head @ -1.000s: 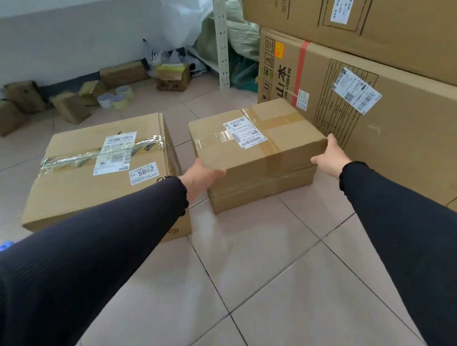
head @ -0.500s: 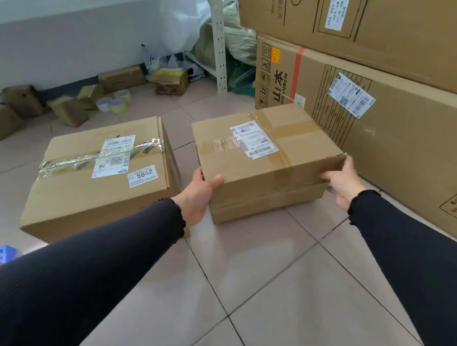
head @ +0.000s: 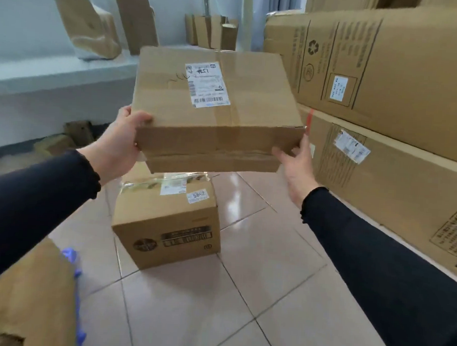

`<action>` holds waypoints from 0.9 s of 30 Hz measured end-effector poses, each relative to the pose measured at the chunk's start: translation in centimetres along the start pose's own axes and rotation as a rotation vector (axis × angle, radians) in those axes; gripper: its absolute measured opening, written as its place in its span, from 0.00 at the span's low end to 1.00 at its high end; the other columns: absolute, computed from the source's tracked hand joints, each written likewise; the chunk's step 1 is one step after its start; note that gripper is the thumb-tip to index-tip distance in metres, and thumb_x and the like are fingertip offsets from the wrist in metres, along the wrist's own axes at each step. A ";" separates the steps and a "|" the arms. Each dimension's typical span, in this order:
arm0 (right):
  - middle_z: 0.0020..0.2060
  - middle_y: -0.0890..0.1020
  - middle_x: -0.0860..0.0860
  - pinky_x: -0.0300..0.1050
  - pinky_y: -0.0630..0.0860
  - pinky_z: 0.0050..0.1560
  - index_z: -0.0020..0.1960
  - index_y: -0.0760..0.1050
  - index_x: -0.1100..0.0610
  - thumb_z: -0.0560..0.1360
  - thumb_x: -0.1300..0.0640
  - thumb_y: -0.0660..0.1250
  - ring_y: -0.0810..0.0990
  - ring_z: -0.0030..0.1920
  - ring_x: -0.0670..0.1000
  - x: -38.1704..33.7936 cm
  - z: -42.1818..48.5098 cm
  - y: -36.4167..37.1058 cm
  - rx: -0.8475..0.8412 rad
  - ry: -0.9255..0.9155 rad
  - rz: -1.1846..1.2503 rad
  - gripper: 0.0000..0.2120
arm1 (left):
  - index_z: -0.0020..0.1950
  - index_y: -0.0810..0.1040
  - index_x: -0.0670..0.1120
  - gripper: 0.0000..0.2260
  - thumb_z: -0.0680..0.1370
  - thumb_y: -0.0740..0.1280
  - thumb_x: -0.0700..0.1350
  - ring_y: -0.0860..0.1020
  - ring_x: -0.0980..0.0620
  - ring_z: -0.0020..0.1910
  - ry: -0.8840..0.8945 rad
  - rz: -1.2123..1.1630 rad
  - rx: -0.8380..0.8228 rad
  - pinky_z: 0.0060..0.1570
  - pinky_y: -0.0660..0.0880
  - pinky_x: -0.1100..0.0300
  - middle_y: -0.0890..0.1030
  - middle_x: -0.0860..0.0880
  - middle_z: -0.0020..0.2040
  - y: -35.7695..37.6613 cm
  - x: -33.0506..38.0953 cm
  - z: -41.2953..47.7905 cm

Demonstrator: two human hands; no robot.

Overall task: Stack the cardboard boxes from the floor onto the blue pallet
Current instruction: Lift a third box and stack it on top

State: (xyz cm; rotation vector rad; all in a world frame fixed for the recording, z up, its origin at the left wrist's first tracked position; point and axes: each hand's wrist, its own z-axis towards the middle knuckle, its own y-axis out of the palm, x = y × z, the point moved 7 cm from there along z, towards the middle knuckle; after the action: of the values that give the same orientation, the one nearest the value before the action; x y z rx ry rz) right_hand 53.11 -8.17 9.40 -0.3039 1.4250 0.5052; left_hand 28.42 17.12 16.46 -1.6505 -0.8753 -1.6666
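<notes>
Holding a flat cardboard box (head: 215, 113) in the air, well clear of the tiled floor (head: 279, 323), are two bare hands with dark sleeves. The left hand (head: 119, 144) grips the box's near left corner, thumb on top and fingers underneath. The right hand (head: 297, 163) is spread, its fingers pressed against the near right corner and underside. A white shipping label (head: 207, 85) with barcodes sits on the lid beside a strip of brown tape; its handwriting is too blurred to read. Below, a second box (head: 168, 222) stands on the floor, its small sticker reading "5842". Large cartons (head: 388, 75) are stacked on the right, the upper one printed with a recycling symbol. A sliver of the blue pallet (head: 78, 273) shows at lower left beside another carton (head: 27, 302).
</notes>
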 end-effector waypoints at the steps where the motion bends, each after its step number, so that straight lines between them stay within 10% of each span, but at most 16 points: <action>1: 0.72 0.71 0.45 0.45 0.63 0.71 0.84 0.51 0.51 0.80 0.60 0.70 0.68 0.73 0.48 -1.2 -1.7 2.7 -0.034 -0.005 0.002 0.40 | 0.63 0.70 0.53 0.11 0.81 0.65 0.48 0.76 0.49 0.51 0.018 -0.008 0.025 0.53 0.78 0.47 0.76 0.47 0.60 -2.9 1.4 -1.2; 4: 0.53 0.69 0.30 0.40 0.65 0.64 0.83 0.51 0.49 0.82 0.63 0.67 0.71 0.57 0.35 -4.4 -7.0 10.4 -0.171 -0.052 0.032 0.37 | 0.62 0.71 0.52 0.11 0.81 0.66 0.50 0.77 0.52 0.48 0.091 0.016 0.103 0.44 0.77 0.52 0.77 0.49 0.58 -12.1 5.2 -5.4; 8: 0.53 0.69 0.29 0.25 0.69 0.52 0.80 0.51 0.42 0.82 0.63 0.67 0.74 0.48 0.21 -7.2 -13.7 20.4 -0.346 -0.136 0.003 0.37 | 0.55 0.73 0.53 0.07 0.79 0.67 0.52 0.77 0.59 0.42 0.187 0.050 0.274 0.40 0.74 0.61 0.79 0.54 0.48 -25.1 8.9 -12.2; 13: 0.67 0.78 0.45 0.39 0.76 0.64 0.78 0.57 0.41 0.80 0.62 0.68 0.79 0.64 0.41 -9.5 -23.1 30.5 -0.495 -0.298 -0.071 0.34 | 0.53 0.74 0.53 0.08 0.79 0.66 0.55 0.72 0.59 0.39 0.220 0.126 0.521 0.35 0.70 0.63 0.73 0.56 0.42 -38.6 11.1 -22.6; 19: 0.59 0.79 0.39 0.28 0.75 0.53 0.78 0.67 0.56 0.81 0.61 0.69 0.78 0.55 0.29 -8.8 -32.0 36.6 -0.593 -0.340 -0.060 0.27 | 0.63 0.77 0.51 0.20 0.76 0.67 0.61 0.75 0.57 0.50 0.177 0.110 0.649 0.45 0.72 0.63 0.77 0.53 0.56 -48.5 9.6 -31.8; 27: 0.63 0.81 0.42 0.28 0.74 0.56 0.77 0.70 0.52 0.80 0.56 0.71 0.79 0.62 0.38 -7.1 -36.3 38.6 -0.644 -0.330 -0.115 0.26 | 0.67 0.78 0.51 0.29 0.72 0.68 0.65 0.76 0.57 0.53 0.129 0.138 0.706 0.53 0.71 0.57 0.79 0.53 0.62 -52.2 7.0 -36.0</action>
State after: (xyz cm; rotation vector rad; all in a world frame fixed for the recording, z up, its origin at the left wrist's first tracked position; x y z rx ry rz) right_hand 1.89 6.02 15.31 -0.7745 0.8892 0.8718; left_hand -35.08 18.47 22.23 -1.0758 -1.0932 -1.1581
